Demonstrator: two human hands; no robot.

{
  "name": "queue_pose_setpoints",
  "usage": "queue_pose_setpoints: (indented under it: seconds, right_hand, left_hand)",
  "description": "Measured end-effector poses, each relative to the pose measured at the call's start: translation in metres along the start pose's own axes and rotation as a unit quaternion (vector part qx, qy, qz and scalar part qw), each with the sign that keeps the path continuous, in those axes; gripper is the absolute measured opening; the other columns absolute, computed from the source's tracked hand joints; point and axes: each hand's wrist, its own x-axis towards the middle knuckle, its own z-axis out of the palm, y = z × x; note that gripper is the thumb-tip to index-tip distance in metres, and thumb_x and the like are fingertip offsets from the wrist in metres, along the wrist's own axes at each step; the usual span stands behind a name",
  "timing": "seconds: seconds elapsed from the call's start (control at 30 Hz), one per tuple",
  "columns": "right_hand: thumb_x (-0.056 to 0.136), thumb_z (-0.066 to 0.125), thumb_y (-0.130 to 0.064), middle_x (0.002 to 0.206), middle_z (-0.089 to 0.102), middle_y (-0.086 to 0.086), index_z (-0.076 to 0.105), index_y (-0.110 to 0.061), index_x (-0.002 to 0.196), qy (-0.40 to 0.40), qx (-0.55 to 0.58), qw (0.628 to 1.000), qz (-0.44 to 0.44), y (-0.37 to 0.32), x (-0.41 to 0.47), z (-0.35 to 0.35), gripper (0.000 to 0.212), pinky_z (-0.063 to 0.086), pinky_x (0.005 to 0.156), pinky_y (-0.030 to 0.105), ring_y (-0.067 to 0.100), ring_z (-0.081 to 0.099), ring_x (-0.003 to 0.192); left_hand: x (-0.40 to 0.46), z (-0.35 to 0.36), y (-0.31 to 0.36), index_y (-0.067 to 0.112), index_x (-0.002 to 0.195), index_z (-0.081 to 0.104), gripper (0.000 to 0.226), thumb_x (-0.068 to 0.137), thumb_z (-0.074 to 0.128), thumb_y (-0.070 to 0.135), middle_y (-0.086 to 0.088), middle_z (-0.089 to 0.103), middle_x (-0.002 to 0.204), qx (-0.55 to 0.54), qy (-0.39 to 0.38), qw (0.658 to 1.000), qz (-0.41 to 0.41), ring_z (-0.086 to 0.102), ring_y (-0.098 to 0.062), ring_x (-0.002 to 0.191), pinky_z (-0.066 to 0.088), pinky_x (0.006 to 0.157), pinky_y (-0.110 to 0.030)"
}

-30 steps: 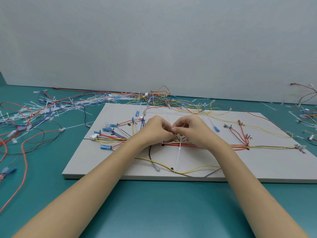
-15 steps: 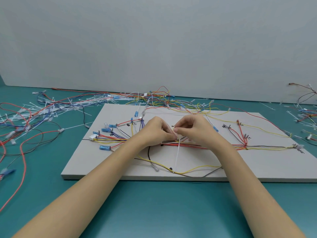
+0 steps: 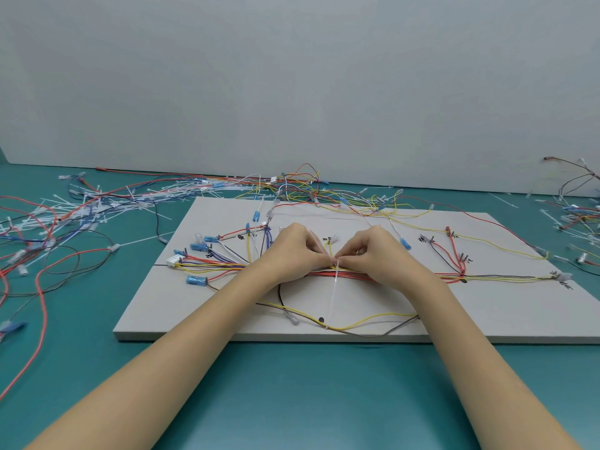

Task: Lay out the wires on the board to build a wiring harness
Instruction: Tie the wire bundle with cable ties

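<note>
Both hands are meeting at mid-board (image 3: 487, 313) over the main wire bundle (image 3: 406, 276), which is running left to right across it. Left hand (image 3: 300, 254) and right hand (image 3: 373, 254) are each pinching, fingers curled, at a white cable tie (image 3: 334, 293) where it crosses the bundle; its tail is trailing straight toward the near edge, square to the wires. Neither hand is nearer. A loose yellow wire (image 3: 373, 321) is looping under the tail's end and may be snagging it. Spare ties and wires (image 3: 97, 206) are littering the bench (image 3: 292, 401), well apart.
</note>
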Motion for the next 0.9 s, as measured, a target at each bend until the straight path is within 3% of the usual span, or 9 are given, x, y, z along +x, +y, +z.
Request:
queue_pose_setpoints:
  seconds: [0.1,0.17,0.23,0.33,0.4,0.53,0.67,0.77,0.9]
  right_hand:
    - [0.081,0.076,-0.014,0.068,0.070,-0.003,0.079,-0.018,0.075,0.004,0.030,1.000,0.002,0.0013,-0.0014,-0.0004,0.008,0.036,0.049,0.010,0.000,0.049,0.053]
    - [0.081,0.075,-0.011,0.062,0.067,-0.011,0.079,-0.017,0.075,0.001,0.029,1.000,0.001,0.0007,-0.0016,-0.0010,0.008,0.035,0.049,0.009,-0.003,0.049,0.052]
    - [0.080,0.073,-0.007,0.053,0.062,-0.021,0.079,-0.013,0.078,-0.006,0.016,1.000,-0.001,-0.0003,-0.0020,-0.0015,0.009,0.034,0.047,0.006,-0.006,0.050,0.048]
    - [0.080,0.072,-0.007,0.051,0.059,-0.027,0.078,-0.012,0.078,-0.007,0.003,1.000,-0.001,-0.0009,-0.0025,-0.0019,0.009,0.035,0.047,0.005,-0.009,0.051,0.049]
    - [0.080,0.072,-0.007,0.051,0.060,-0.026,0.079,-0.012,0.078,-0.004,0.003,1.000,-0.003,-0.0011,-0.0028,-0.0021,0.009,0.035,0.048,0.005,-0.010,0.051,0.050]
    - [0.081,0.072,-0.007,0.048,0.058,-0.026,0.079,-0.012,0.078,-0.004,0.004,1.000,-0.008,-0.0003,-0.0031,-0.0019,0.008,0.033,0.046,0.005,-0.008,0.050,0.047]
    - [0.080,0.076,-0.012,0.051,0.059,-0.026,0.078,-0.015,0.073,0.013,0.007,1.000,-0.009,0.0020,-0.0034,-0.0012,0.008,0.036,0.049,0.007,-0.008,0.051,0.050]
    - [0.081,0.076,-0.014,0.050,0.059,-0.024,0.077,-0.015,0.071,0.016,0.021,1.000,-0.005,0.0027,-0.0039,-0.0013,0.009,0.035,0.048,0.008,-0.006,0.049,0.049]
    - [0.083,0.069,-0.014,0.057,0.067,-0.007,0.077,-0.013,0.069,0.010,0.058,0.998,0.037,0.0011,-0.0029,0.0008,0.015,0.037,0.049,0.011,-0.003,0.049,0.048]
  left_hand:
    - [-0.0028,0.0013,-0.0002,0.007,0.068,0.075,0.014,0.076,0.078,0.018,0.002,0.064,0.053,-0.005,0.015,1.000,0.010,0.048,0.002,0.044,0.035,0.044,-0.015]
    - [-0.0039,0.0013,-0.0007,0.010,0.065,0.075,0.014,0.075,0.079,0.018,-0.005,0.067,0.057,-0.010,0.026,1.000,0.007,0.050,-0.001,0.046,0.037,0.047,-0.019]
    - [-0.0049,0.0013,-0.0011,0.019,0.059,0.073,0.016,0.074,0.079,0.018,0.002,0.066,0.056,-0.011,0.034,0.999,0.003,0.052,0.001,0.047,0.040,0.051,-0.021]
    - [-0.0064,0.0029,-0.0002,0.028,0.058,0.072,0.017,0.073,0.079,0.028,0.012,0.064,0.061,0.031,0.046,0.998,-0.011,0.056,0.001,0.062,0.045,0.071,-0.029]
    - [-0.0075,0.0035,0.0005,0.032,0.056,0.069,0.020,0.074,0.077,0.035,0.015,0.064,0.065,0.059,0.056,0.996,-0.022,0.055,0.001,0.072,0.040,0.083,-0.033]
    - [-0.0104,0.0034,0.0014,0.034,0.054,0.065,0.024,0.076,0.074,0.038,0.012,0.069,0.079,0.079,0.066,0.994,-0.024,0.057,-0.009,0.092,0.035,0.093,-0.037]
    - [-0.0096,0.0062,-0.0011,0.032,0.048,0.061,0.029,0.074,0.074,0.034,0.008,0.070,0.082,0.075,0.122,0.989,-0.028,0.056,-0.014,0.101,0.032,0.086,-0.036]
    - [-0.0080,0.0068,-0.0023,0.032,0.044,0.061,0.033,0.074,0.074,0.035,0.010,0.069,0.077,0.053,0.119,0.991,-0.041,0.057,-0.015,0.098,0.030,0.079,-0.036]
    - [-0.0058,0.0064,-0.0002,0.027,0.054,0.068,0.026,0.077,0.072,0.039,0.010,0.067,0.074,0.044,0.105,0.992,-0.058,0.055,-0.014,0.093,0.023,0.076,-0.035]
